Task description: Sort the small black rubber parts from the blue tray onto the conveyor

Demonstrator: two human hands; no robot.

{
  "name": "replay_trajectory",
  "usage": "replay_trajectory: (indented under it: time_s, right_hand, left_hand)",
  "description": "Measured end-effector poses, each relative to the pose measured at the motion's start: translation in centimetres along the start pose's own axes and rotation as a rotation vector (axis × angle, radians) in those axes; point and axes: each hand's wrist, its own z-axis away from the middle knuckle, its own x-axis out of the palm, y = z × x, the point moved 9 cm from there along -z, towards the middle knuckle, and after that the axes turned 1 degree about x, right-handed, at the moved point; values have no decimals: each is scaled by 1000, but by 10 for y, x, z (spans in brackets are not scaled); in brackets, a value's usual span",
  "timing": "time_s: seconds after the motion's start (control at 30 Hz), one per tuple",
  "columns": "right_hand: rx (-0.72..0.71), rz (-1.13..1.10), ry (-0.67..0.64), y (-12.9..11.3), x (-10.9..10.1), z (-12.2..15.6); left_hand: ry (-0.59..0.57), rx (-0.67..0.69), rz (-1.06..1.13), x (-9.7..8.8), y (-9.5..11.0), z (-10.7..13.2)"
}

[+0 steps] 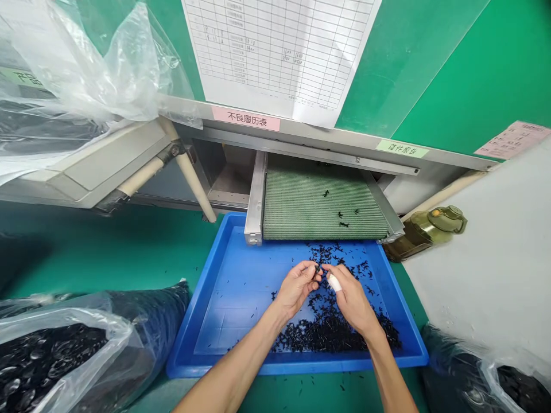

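Observation:
My left hand (pixel 296 287) is closed in a pinch on a small black branched part (pixel 318 268), held above the tray. Opposite it, my right hand (pixel 352 298) has its fingers drawn together, with the index fingertip close beside the part. Whether it grips anything is too small to make out. A white wrapping (pixel 334 283) covers one of its digits. Beneath both hands is a blue tray (pixel 232 287) with a dark heap of small black parts (pixel 331 335) at its front right and more scattered toward the back.
A green conveyor belt (pixel 310 201) carrying a few black parts ends over the tray's back edge. Plastic bags of black parts stand on the left (pixel 146 327) and right (pixel 465 367). A green bottle (pixel 426 229) is at the right, and a pale tubular frame (pixel 191 180) at the left.

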Motion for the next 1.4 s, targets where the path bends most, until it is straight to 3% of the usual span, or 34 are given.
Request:
replay_trajectory:
  time_s: [0.17,0.37,0.87,1.4]
  right_hand:
    - [115,137,0,8,2,5]
    - [16,282,38,-7,-6,3]
    - [24,224,27,-1,-4,7]
    - [-4,552,74,-15,-1,6]
  left_hand:
    - [13,-19,-4,0,0,0]
    - [-11,-17,8,5,1,2]
    - [-20,-33,37,-1,-3,-2]
    - [-15,-32,-39,0,-2,-1]
